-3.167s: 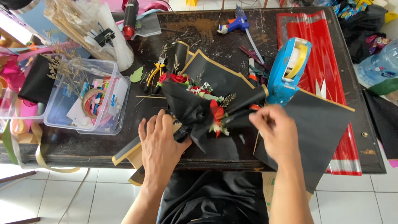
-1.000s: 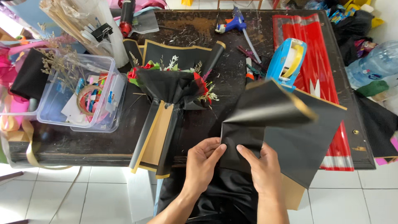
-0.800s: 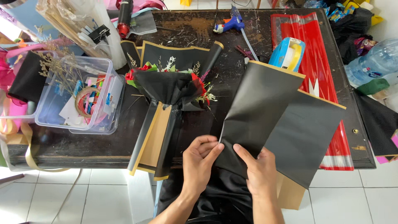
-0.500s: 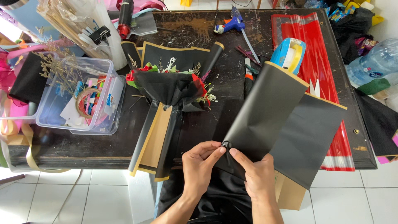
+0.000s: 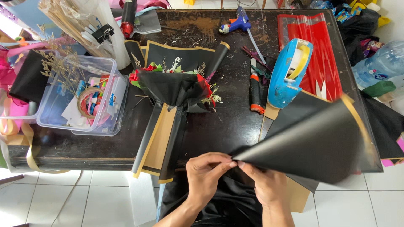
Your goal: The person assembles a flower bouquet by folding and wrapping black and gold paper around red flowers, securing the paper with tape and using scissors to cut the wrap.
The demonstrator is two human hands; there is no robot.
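- Dark wooden table [image 5: 235,126], cluttered, over white floor tiles [image 5: 84,197].
- Left hand [image 5: 206,170] and right hand [image 5: 263,187], lower centre, pinch the black wrapping sheet [image 5: 315,143], fanned rightward.
- Bouquet [image 5: 176,90] lies at centre; clear plastic box [image 5: 80,96] at left.

Between the left hand [image 5: 208,174] and right hand [image 5: 265,185], the wrapping sheet [image 5: 311,143] is matte black with a gold edge. Beyond the left hand, the bouquet [image 5: 176,90] shows black wrap, tan lining, red and green blooms. Beyond the right hand, a blue tape dispenser [image 5: 288,73] and red cellophane [image 5: 313,54]
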